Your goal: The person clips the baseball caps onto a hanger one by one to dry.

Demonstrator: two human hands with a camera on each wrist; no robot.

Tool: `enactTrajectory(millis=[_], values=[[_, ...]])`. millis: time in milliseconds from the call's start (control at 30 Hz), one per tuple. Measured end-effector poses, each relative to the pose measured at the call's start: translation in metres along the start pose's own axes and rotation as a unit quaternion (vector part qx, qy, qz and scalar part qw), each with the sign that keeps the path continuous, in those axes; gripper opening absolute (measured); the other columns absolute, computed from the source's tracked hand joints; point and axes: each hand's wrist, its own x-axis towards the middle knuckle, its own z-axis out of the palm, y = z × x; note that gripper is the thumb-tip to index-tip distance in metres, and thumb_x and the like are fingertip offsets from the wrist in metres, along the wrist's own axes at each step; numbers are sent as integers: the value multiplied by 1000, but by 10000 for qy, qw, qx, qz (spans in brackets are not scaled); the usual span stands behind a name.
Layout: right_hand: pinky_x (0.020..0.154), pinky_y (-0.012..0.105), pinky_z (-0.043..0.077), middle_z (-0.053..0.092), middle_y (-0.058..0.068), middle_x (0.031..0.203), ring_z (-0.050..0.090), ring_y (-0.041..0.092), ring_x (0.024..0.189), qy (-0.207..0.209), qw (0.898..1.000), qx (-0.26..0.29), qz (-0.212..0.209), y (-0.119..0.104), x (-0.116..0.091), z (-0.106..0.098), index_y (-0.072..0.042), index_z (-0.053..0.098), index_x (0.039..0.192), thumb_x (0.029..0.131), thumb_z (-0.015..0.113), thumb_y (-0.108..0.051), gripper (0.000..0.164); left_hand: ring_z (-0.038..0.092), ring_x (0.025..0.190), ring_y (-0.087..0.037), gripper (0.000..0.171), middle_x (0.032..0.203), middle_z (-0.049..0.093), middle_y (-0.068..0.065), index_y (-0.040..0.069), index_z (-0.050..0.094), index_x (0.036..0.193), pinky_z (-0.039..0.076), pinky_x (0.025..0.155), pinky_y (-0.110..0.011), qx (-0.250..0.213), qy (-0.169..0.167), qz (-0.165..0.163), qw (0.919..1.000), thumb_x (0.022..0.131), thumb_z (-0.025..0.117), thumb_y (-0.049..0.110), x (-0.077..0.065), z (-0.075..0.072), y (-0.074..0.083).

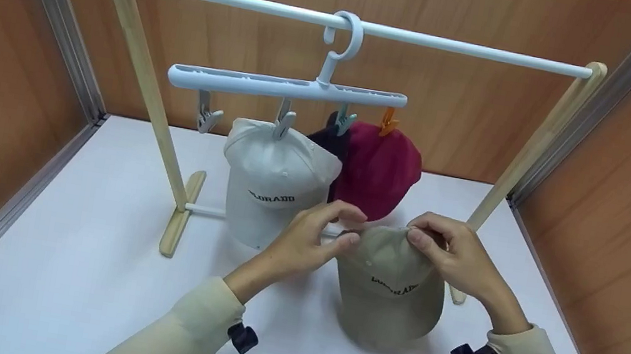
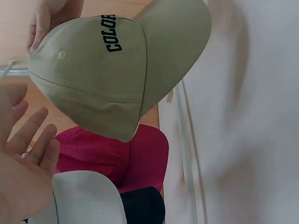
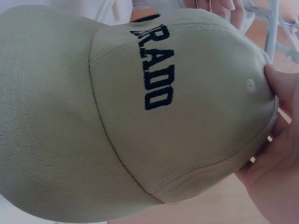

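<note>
A khaki baseball cap [image 1: 391, 300] with dark lettering on its front hangs crown up, brim down, from my right hand [image 1: 458, 256]. That hand pinches the top of the crown between thumb and fingers. My left hand [image 1: 315, 237] is beside the crown's left side, fingers loosely bent and apart; the left wrist view shows a gap between these fingers [image 2: 35, 140] and the cap. Behind the hands, a pale grey cap [image 1: 275, 174], a dark cap [image 1: 329, 139] and a maroon cap [image 1: 386, 169] hang by clips from a light blue hanger [image 1: 242, 83].
The hanger hooks over the white rod [image 1: 469, 47] of a wooden-legged rack [image 1: 143, 67]. At the hanger's left end a grey clip [image 1: 208, 117] holds nothing. An orange clip [image 1: 387, 125] grips the maroon cap. Wood-grain panels [image 1: 630, 189] stand around the white table [image 1: 104, 270].
</note>
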Motion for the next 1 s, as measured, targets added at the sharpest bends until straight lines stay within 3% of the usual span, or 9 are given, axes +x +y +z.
enactTrajectory(millis=[267,433,567,1000], values=[[77,35,34,64,-10,83,52,15,79,-46,9998,70,-167,-11,8,22,-24,77,102,104,69,-13,14,67,120,-12,31,125,72,0,11,63,134,50,112,-40,-519,-470,-50,9975,105,69,22,-9,-6,-2],[73,27,43,67,-9,87,56,12,78,-151,9989,346,-279,-14,14,32,-22,76,104,105,67,-14,13,65,98,-14,26,102,71,-3,10,62,130,55,96,-32,-786,-401,62,9961,106,67,16,-13,-12,-4],[67,25,47,65,-6,87,55,12,78,-259,9980,510,-275,-18,17,40,-19,76,104,107,66,-15,11,57,86,-14,22,92,63,-4,11,63,128,49,80,-28,-756,-306,29,9967,107,66,15,-18,-18,-5],[69,25,47,65,-2,87,55,13,78,-754,9945,705,-177,-38,24,50,-15,75,104,108,63,-16,13,59,84,-14,18,97,67,-1,14,65,123,48,74,-25,-926,-335,-427,9942,106,68,17,-37,-40,1]])
